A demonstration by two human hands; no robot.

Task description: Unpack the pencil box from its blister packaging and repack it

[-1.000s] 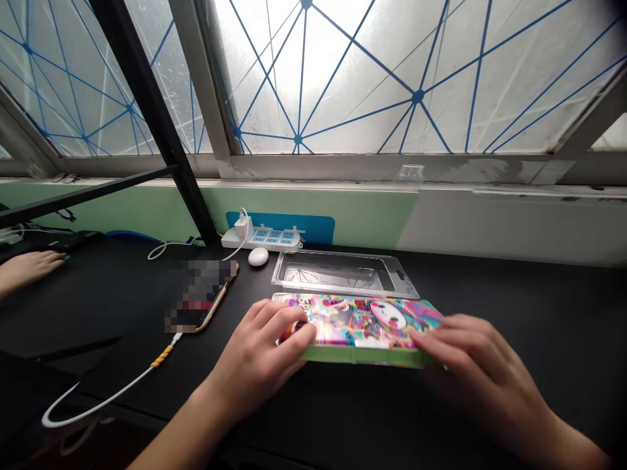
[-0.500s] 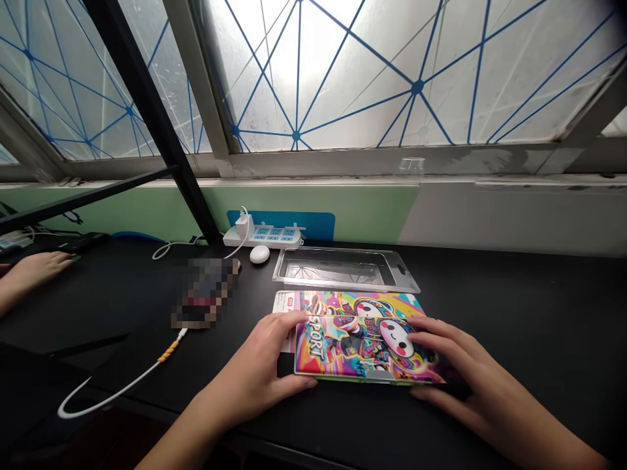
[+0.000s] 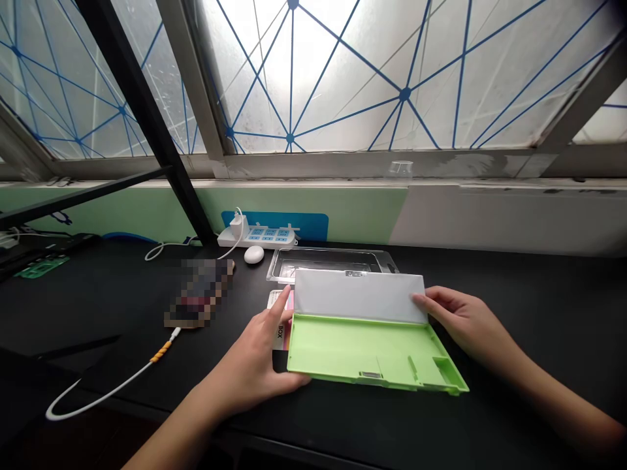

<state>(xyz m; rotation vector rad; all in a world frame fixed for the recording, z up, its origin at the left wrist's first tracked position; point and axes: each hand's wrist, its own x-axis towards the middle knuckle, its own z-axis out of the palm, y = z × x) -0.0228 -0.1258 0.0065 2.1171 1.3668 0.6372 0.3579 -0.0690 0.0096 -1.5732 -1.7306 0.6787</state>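
A person's open left hand (image 3: 249, 359) rests against the left edge of an open pencil box (image 3: 362, 352), its green plastic tray lying near the front edge of the black desk (image 3: 539, 313). The open right hand (image 3: 465, 323) touches the right edge of the pale grey lid (image 3: 360, 294). A printed card (image 3: 280, 320) pokes out by the left hand, and a clear plastic blister tray (image 3: 328, 264) lies just behind the box.

Single head-worn view, set above the near edge of the black desk (image 3: 548, 313), angled forward and down across it, close-up; no second view shares the scene.
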